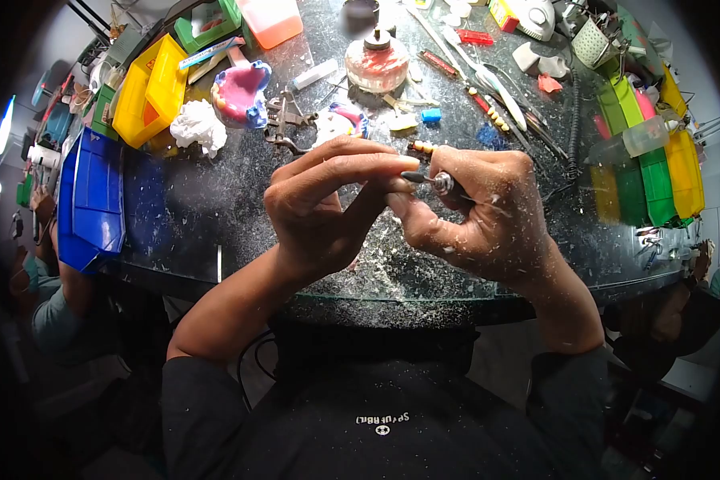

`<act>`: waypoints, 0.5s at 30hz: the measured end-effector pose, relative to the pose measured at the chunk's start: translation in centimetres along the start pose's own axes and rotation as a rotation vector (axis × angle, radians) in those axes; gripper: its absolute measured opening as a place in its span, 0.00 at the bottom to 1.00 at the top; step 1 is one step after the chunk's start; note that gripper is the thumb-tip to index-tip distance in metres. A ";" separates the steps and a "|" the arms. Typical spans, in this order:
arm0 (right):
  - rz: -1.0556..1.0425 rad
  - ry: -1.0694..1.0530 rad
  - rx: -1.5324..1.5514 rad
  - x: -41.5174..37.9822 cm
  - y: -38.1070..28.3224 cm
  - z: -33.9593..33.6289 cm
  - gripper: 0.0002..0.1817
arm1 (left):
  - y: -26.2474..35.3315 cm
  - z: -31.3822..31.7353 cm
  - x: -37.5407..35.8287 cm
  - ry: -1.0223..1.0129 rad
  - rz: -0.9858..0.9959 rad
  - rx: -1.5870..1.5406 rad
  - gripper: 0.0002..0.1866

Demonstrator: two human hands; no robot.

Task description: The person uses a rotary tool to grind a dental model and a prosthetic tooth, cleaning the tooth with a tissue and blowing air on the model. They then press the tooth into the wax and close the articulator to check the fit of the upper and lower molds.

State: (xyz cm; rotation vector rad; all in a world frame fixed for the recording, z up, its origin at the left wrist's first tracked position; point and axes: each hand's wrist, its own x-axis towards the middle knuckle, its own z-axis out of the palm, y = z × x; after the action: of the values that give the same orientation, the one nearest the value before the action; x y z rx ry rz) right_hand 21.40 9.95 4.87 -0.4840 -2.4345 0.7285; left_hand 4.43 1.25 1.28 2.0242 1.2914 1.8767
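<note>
My right hand is closed around a rotary handpiece, whose metal nose points left. A dark grinding bur sticks out of it, right at the fingertips of my left hand. The left fingers are pinched together; whatever small piece they hold is mostly hidden. Pale dust clings to my right hand and lies thick on the bench below. Just beyond my hands are a dental cast with pink and blue wax and a metal articulator.
At left are a blue bin, a yellow bin, crumpled white tissue and a pink-and-blue dental model. A glass spirit burner stands ahead. Long tools and a coiled cord lie right, beside green bins. Other people sit at both sides.
</note>
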 end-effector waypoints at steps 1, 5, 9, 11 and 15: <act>-0.018 0.005 0.004 0.0 0.1 0.0 0.16 | 0.0 0.0 0.0 0.003 0.001 -0.003 0.11; -0.039 0.016 0.002 0.1 -0.2 -0.1 0.16 | 0.1 -0.1 -0.1 -0.003 -0.019 -0.018 0.11; -0.043 0.024 0.004 0.0 -0.1 0.0 0.17 | -0.1 0.2 -0.1 0.020 -0.005 -0.039 0.11; -0.051 0.033 -0.001 0.0 0.0 0.0 0.17 | -0.1 0.2 -0.1 0.029 -0.019 -0.062 0.11; -0.043 0.031 -0.008 0.1 -0.1 0.0 0.17 | 0.1 0.0 0.1 0.004 0.000 -0.006 0.12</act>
State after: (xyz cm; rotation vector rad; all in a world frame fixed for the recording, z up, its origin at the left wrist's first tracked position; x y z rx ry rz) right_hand 21.33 9.91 4.93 -0.4414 -2.4118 0.6884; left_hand 4.43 1.23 1.38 2.0186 1.2858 1.8826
